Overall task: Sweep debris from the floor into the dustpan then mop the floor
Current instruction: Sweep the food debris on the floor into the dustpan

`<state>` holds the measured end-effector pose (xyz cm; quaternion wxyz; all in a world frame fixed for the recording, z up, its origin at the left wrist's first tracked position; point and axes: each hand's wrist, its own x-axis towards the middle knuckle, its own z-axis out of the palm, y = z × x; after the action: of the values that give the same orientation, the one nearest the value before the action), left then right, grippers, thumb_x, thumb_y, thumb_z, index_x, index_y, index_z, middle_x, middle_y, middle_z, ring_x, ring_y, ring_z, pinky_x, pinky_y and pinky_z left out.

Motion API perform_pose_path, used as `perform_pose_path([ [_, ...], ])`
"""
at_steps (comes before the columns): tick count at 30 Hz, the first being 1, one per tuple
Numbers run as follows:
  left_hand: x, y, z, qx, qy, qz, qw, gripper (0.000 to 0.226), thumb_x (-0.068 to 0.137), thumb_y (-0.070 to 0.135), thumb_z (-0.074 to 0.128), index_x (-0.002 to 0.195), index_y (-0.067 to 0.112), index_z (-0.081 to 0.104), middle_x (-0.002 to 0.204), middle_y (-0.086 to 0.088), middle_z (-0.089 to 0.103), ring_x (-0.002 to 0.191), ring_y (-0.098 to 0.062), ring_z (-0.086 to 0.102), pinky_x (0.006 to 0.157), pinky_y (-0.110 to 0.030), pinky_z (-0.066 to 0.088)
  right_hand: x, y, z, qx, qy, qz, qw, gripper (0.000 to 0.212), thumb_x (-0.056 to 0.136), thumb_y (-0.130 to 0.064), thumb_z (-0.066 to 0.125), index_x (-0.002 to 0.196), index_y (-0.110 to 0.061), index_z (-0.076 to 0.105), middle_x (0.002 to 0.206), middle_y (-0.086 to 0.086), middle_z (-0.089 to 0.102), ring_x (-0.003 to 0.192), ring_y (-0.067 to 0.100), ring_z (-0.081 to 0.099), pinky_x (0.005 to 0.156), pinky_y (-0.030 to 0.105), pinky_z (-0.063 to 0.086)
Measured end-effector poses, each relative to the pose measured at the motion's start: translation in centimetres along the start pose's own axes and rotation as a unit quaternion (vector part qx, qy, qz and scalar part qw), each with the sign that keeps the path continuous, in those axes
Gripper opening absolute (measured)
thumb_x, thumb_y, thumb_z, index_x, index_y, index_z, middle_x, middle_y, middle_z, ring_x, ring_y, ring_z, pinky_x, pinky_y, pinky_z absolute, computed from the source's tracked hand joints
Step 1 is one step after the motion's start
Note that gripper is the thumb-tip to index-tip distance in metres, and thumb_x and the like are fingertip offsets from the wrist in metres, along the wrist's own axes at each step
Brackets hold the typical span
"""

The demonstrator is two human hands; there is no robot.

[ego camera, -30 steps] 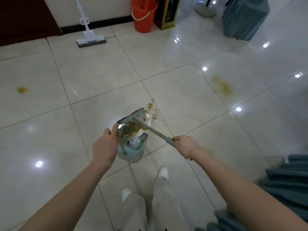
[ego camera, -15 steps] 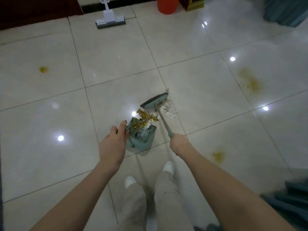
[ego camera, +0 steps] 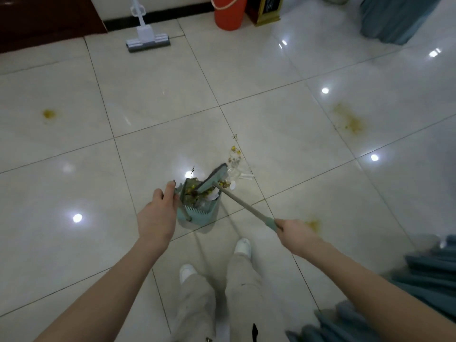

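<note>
"Since the back of the left hand (ego camera: 158, 213) is turned up, can you see its fingers?"

"Only a bit. They curl at the left edge of the dustpan (ego camera: 199, 214) and seem to hold the top of its handle. The hand hides most of that grip."

"And the right hand (ego camera: 293, 232)?"

"It is wrapped tight round the green end of the broom (ego camera: 243, 204) stick. Its fingers are tucked under, so I only see knuckles."

"Where is the debris (ego camera: 193, 192)?"

"Most of it lies in the dustpan. It is yellow bits and something white, too blurry to name. The broom's flat head leans over the pan's mouth and hides some. A few yellow crumbs and a clear, crinkly wrapper (ego camera: 237, 169) lie on the floor (ego camera: 271, 114) just past the broom head."

"What is cut off?"

"The mop (ego camera: 148, 41) at the far side loses its pole at the top edge. The red bucket (ego camera: 228, 16) near it loses its top too."

"What do things look like?"

"The floor is shiny square tiles with thin dark lines and yellow smears (ego camera: 350, 119). The dustpan is green plastic with a comb of teeth at its back. The mop head is a long grey roll."
</note>
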<state>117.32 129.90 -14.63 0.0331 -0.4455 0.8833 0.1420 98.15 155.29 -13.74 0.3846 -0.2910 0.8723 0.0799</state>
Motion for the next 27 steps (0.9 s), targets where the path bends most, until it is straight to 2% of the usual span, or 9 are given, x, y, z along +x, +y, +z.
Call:
perform_pose_path([
  [4,-1.5,-1.0,-0.1,-0.013,0.008,-0.010,1.000,0.034,0.101,0.037,0.033,0.131,0.022,0.039,0.094,-0.009,0.053,0.053,-0.033,0.054,0.046,-0.035,0.046,1.0,-0.6,-2.4,0.009,0.035,-0.005,0.999,0.023,0.100,-0.032,0.039,0.107,-0.023,0.059,0.100,0.012,0.066,0.088,0.033,0.062,0.071,0.034,0.049],
  [9,-2.6,-2.7,-0.2,-0.011,0.023,-0.013,1.000,0.032,0.100,0.035,0.041,0.127,0.018,0.042,0.090,-0.011,0.055,0.048,-0.032,0.053,0.042,-0.038,0.049,5.4,-4.6,-3.1,0.016,0.055,0.010,0.998,0.029,0.100,-0.026,0.037,0.115,-0.015,0.059,0.110,0.014,0.064,0.099,0.033,0.061,0.072,0.034,0.044],
  [14,-3.1,-3.0,0.7,-0.016,0.031,-0.016,0.999,0.032,0.099,0.033,0.044,0.127,0.018,0.045,0.088,-0.009,0.056,0.047,-0.029,0.051,0.041,-0.032,0.045,8.7,-8.9,-0.9,0.034,0.044,0.036,0.998,0.029,0.099,-0.017,0.039,0.119,-0.012,0.059,0.114,0.012,0.064,0.103,0.031,0.062,0.071,0.030,0.042],
  [17,-3.0,-2.2,1.1,-0.026,0.037,-0.011,0.999,0.032,0.098,0.034,0.044,0.126,0.018,0.046,0.086,-0.008,0.054,0.048,-0.029,0.051,0.041,-0.030,0.042,8.3,-9.3,1.3,0.017,0.018,0.034,0.999,0.030,0.097,-0.013,0.039,0.119,-0.013,0.058,0.109,0.009,0.063,0.097,0.028,0.063,0.069,0.031,0.043],
  [19,-2.6,-1.6,1.0,-0.031,0.036,-0.010,0.999,0.031,0.099,0.034,0.042,0.126,0.020,0.044,0.087,-0.008,0.053,0.050,-0.029,0.051,0.041,-0.031,0.042,7.0,-8.1,2.6,-0.034,0.011,0.015,0.999,0.030,0.098,-0.013,0.038,0.122,-0.012,0.055,0.106,0.008,0.062,0.091,0.026,0.062,0.066,0.031,0.042],
  [23,-2.1,-1.7,0.4,-0.033,0.027,-0.008,0.999,0.034,0.100,0.036,0.038,0.128,0.019,0.044,0.089,-0.009,0.054,0.050,-0.030,0.052,0.043,-0.035,0.047,3.7,-3.7,4.1,-0.127,-0.018,-0.019,0.992,0.034,0.100,-0.017,0.036,0.134,-0.018,0.041,0.086,0.002,0.051,0.071,0.020,0.053,0.056,0.030,0.042],
  [27,-2.0,-1.7,0.2,-0.037,0.019,-0.012,0.999,0.035,0.100,0.037,0.037,0.128,0.018,0.044,0.090,-0.011,0.053,0.049,-0.030,0.048,0.045,-0.033,0.043,0.9,-0.9,3.1,-0.162,-0.038,-0.040,0.985,0.036,0.101,-0.025,0.037,0.137,-0.023,0.036,0.082,0.001,0.050,0.070,0.021,0.057,0.062,0.035,0.052],
])
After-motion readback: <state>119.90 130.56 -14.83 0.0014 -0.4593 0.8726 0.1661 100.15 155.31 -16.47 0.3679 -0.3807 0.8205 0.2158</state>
